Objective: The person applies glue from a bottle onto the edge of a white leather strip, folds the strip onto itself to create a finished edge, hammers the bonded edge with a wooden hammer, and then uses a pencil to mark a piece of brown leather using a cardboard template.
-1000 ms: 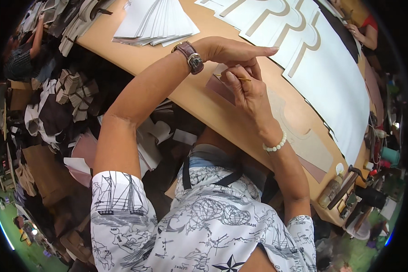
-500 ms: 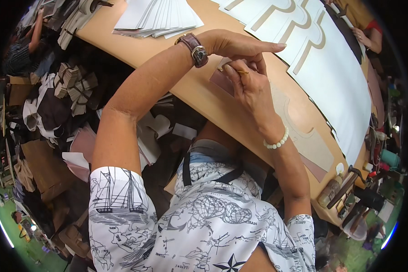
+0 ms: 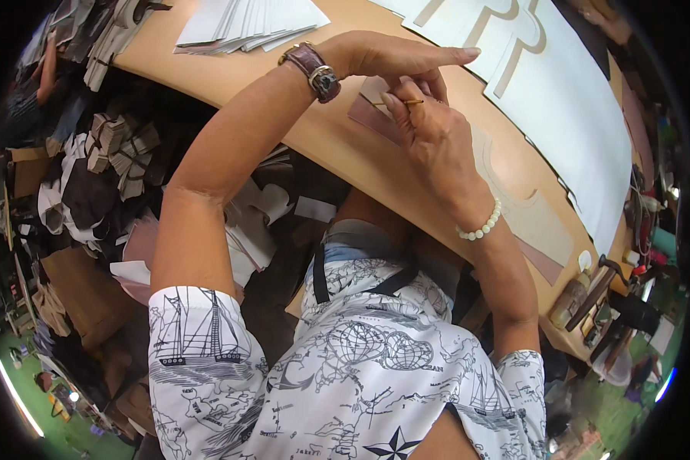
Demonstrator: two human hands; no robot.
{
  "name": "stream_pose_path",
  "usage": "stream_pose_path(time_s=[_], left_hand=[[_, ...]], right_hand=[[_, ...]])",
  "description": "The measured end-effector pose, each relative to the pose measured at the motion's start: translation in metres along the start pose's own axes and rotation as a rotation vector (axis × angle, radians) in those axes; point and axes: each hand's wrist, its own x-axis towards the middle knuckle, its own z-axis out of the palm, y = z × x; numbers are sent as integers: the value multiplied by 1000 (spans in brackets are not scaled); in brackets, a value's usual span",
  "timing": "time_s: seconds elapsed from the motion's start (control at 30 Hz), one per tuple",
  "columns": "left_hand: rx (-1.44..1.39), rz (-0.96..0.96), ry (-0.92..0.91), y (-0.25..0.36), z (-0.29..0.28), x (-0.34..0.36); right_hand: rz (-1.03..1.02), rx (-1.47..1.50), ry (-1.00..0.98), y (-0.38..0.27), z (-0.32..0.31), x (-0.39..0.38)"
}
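My left hand (image 3: 395, 55) arches over the table, its index finger stretched to the right and other fingers bent down, partly hidden behind my right hand (image 3: 441, 142). My right hand pinches a thin yellow-brown pencil-like stick (image 3: 414, 102); I cannot make out its exact kind. Under both hands lies a flat beige pattern piece (image 3: 540, 224) with a curved cutout. A mauve sheet (image 3: 369, 120) shows beneath it, at its left end and along its lower right edge. My left fingertips' contact with the piece is hidden.
The tan table (image 3: 207, 73) carries a fanned stack of white sheets (image 3: 253, 23) and a large white sheet (image 3: 567, 130) with beige strips. At the right corner are a bottle (image 3: 569, 303) and a hammer (image 3: 613, 268). Bundled pieces (image 3: 115, 142) lie at left. Another person's hand (image 3: 609, 19) shows at far right.
The view has shifted slightly, so the table items sit a little differently. Both hands keep nearly the same pose, with the stick still pinched. The other person's red sleeve at top right has left view.
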Motion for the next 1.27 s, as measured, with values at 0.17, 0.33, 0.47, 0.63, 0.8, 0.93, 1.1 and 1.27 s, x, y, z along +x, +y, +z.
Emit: stream_pose_path(time_s=[0.17,0.33,0.47,0.63,0.8,0.93,1.1,1.27], left_hand=[[32,52,48,-1,10,5],[153,188,44,-15,17,11],[353,168,168,-3,42,2],[680,280,497,-5,73,-5],[759,262,521,-2,73,-3],[801,181,465,11,72,-2],[957,25,301,48,72,9],[941,594,126,67,100,53]], right_hand=[[35,60,39,8,-17,-15],[90,115,-46,15,-48,-42],[109,50,-7,31,-74,-70],[252,123,-105,42,-109,-101],[391,177,-116,58,-150,-136],[521,162,-113,75,-183,-169],[602,168,-5,84,-198,-190],[593,176,-61,88,-198,-193]])
